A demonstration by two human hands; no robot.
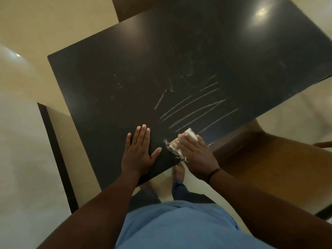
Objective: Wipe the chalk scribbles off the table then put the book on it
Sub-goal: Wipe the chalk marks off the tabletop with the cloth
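Pressing one pale frayed cloth (177, 144) onto the dark table (111, 72) near its front edge, the right hand (195, 155) lies flat, fingers straight and together, probably to scrub. The left hand (141, 151) rests flat, fingers together, apparently bracing. About six chalk lines (194, 108) remain toward the right edge. No book is visible.

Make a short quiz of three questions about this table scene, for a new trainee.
1. True or false: the left hand lies flat on the black table.
2. What does the right hand press on the table? A) a book B) a frayed cloth C) a sponge
3. Fill in: the chalk lines lie ____ the cloth, farther from the person.

Key: 1 true; 2 B; 3 beyond.
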